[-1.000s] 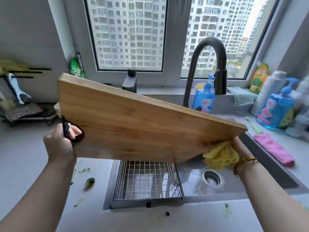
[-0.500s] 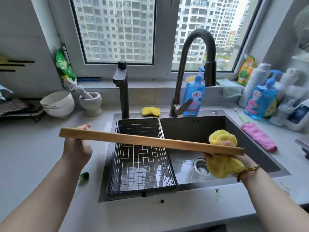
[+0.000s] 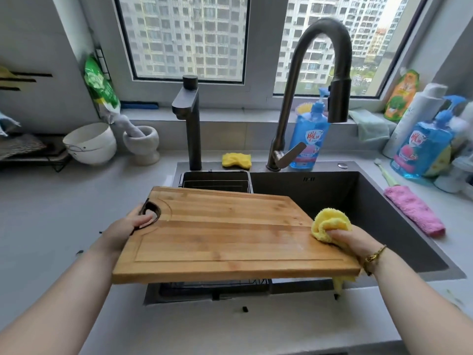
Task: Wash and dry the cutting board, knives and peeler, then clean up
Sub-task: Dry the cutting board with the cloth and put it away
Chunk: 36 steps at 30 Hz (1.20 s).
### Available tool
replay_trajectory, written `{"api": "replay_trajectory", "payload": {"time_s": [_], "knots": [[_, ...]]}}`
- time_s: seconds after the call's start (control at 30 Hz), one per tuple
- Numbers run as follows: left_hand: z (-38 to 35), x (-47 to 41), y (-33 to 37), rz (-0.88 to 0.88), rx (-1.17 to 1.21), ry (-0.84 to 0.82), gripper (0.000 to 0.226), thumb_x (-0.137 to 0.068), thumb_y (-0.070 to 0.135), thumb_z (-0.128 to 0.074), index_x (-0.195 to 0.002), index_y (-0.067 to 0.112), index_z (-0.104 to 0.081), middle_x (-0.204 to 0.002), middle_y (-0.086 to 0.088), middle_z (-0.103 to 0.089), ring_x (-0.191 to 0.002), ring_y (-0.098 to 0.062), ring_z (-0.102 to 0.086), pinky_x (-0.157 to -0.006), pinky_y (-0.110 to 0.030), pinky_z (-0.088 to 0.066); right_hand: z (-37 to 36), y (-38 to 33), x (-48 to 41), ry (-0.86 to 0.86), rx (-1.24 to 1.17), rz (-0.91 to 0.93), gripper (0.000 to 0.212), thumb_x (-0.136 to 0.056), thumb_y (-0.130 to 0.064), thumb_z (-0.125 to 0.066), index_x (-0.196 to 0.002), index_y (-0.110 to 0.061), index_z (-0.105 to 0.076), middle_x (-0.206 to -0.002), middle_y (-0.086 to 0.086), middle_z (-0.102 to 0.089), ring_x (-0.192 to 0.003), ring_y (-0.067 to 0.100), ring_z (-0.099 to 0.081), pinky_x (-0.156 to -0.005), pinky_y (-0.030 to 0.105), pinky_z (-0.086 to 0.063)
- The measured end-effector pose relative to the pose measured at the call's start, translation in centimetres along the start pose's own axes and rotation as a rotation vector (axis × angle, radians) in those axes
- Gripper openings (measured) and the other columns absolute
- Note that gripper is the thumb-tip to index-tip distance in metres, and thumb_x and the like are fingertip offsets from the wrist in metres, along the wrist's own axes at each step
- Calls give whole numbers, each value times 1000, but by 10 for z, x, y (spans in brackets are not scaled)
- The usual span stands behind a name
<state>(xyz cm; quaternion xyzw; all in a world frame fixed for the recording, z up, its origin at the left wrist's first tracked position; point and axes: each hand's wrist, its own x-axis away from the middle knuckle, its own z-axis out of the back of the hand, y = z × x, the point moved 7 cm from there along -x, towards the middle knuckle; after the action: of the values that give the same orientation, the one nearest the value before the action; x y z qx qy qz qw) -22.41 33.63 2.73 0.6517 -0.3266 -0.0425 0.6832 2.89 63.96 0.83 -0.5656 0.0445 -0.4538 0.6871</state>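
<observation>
Drying cutting board (image 3: 230,234) mid-frame over sink (image 3: 384,201): our left hand (image 3: 128,226) curls through its handle hole (image 3: 151,213), right hand (image 3: 350,239) pinches yellow cloth (image 3: 330,221) at right edge. We need to wipe along the groove (image 3: 230,260), left grip firm.

We're standing in a home kitchen: a gooseneck faucet (image 3: 302,73) is arching over a dark sink (image 3: 332,196), a blue dish-soap bottle (image 3: 309,134) is standing behind it.
</observation>
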Motion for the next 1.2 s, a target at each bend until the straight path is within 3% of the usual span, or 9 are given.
{"api": "replay_trajectory", "payload": {"time_s": [0.17,0.4,0.53,0.63,0.73,0.97,1.0,1.07,1.2], "knots": [[-1,-17,-14,3,33,63,48,-97,4,-34,-143,14,-30,-132,-9,-47,-115,-26,-48,-84,-31,-39,0,-2,-26,30,34,-5,5,-89,-10,-54,-87,-15,-54,-84,3,-55,-76,14,-51,-72,28,-42],[-10,-33,-16,-76,121,119,50,-99,6,-31,-146,19,-23,-146,5,-32,-126,-9,-37,-87,-18,-33,-11,-8,-55,14,101,3,9,-90,-10,-53,-97,-14,-51,-81,-2,-50,-73,7,-46,-80,28,-34],[-9,-43,-18,-72,161,128,51,-99,9,-32,-146,26,-24,-140,2,-38,-121,-10,-40,-65,-17,-43,-19,-5,-70,-20,173,-23,13,-88,-9,-55,-82,-20,-52,-83,-2,-51,-74,9,-45,-84,30,-33],[-7,-46,-22,-57,192,140,54,-97,12,-38,-144,33,-25,-142,-11,-40,-111,-22,-52,-64,-27,-42,-25,0,-77,-3,205,-24,7,-88,-10,-56,-87,-16,-54,-85,0,-52,-87,16,-48,-83,30,-35],[-8,-45,-22,-76,185,148,55,-96,12,-39,-144,33,-24,-128,-6,-49,-89,-16,-57,-63,-29,-41,-25,0,-82,53,182,10,7,-88,-8,-56,-89,-15,-54,-78,-4,-51,-89,18,-48,-81,30,-35],[-11,-40,-22,-74,152,189,54,-97,8,-39,-145,29,-25,-108,5,-48,-95,-13,-51,-53,-21,-49,-31,-45,-58,421,181,275,16,-86,-18,-57,-70,-20,-53,-71,0,-54,-82,26,-54,-66,28,-39],[-12,-40,-22,-74,156,187,54,-97,8,-39,-145,29,-25,-99,6,-52,-92,-13,-52,-55,-23,-47,-45,-58,-52,387,158,316,6,-85,-18,-58,-79,-20,-57,-78,1,-58,-85,25,-55,-68,27,-40],[-14,-40,-21,-78,154,180,54,-98,8,-39,-145,30,-24,-86,12,-52,-82,-10,-55,-60,-25,-43,-90,-83,-39,227,169,406,30,-82,-17,-62,-112,-19,-57,-104,1,-57,-97,18,-53,-81,28,-42],[-20,-41,-23,-66,166,137,54,-98,8,-38,-144,32,-23,-88,12,-55,-80,-7,-57,-61,-29,-44,-191,-94,5,-262,373,470,87,-80,-31,-66,-145,-31,-8,-147,-1,-16,-135,21,-24,-109,40,-30]]}}
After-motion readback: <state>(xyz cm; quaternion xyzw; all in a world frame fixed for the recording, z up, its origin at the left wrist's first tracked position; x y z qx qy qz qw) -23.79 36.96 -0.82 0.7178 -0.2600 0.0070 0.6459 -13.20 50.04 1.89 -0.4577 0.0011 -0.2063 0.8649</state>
